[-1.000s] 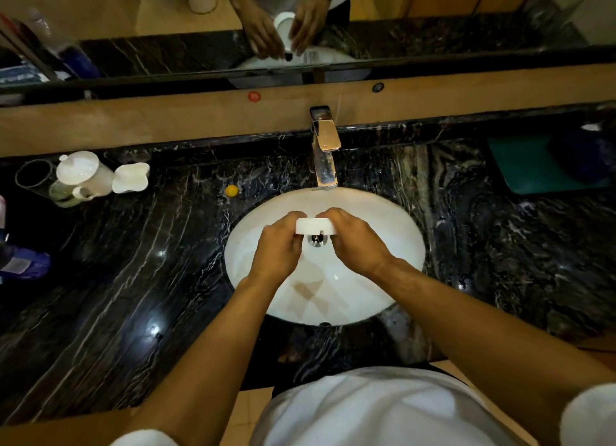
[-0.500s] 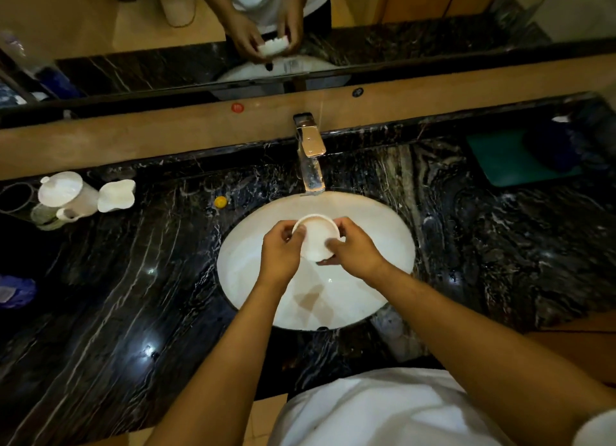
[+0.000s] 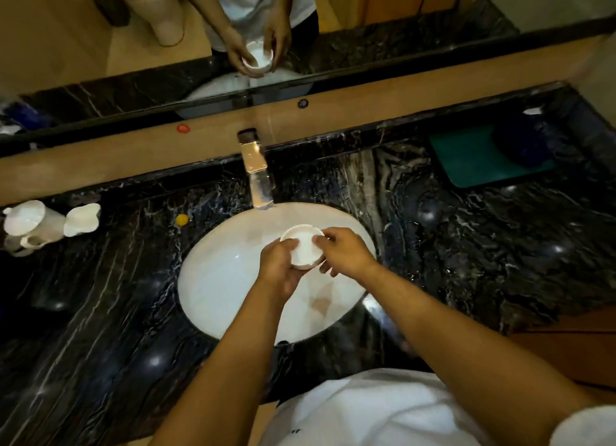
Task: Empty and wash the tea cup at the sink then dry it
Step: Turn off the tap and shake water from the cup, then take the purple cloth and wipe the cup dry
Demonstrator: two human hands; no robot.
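Observation:
A small white tea cup (image 3: 303, 250) is held over the white oval sink (image 3: 220, 279), a little in front of the chrome tap (image 3: 258, 179). The cup's mouth tilts up and away from me. My left hand (image 3: 278, 269) grips its left side and underside. On the cup's right side rests my right hand (image 3: 345, 252), thumb at the rim. No water stream is visible from the tap. The mirror behind shows both hands around the cup.
A dark marble counter (image 3: 466, 245) surrounds the sink. At the far left stand a white lidded pot (image 3: 30, 222) and a white jug (image 3: 81, 219). A small yellow object (image 3: 182, 219) lies near the sink rim. A green mat (image 3: 483, 157) with a dark object sits at the back right.
The cup has turned from lying sideways over the drain to mouth-up, and both hands have shifted slightly right and up with it. The view has tilted.

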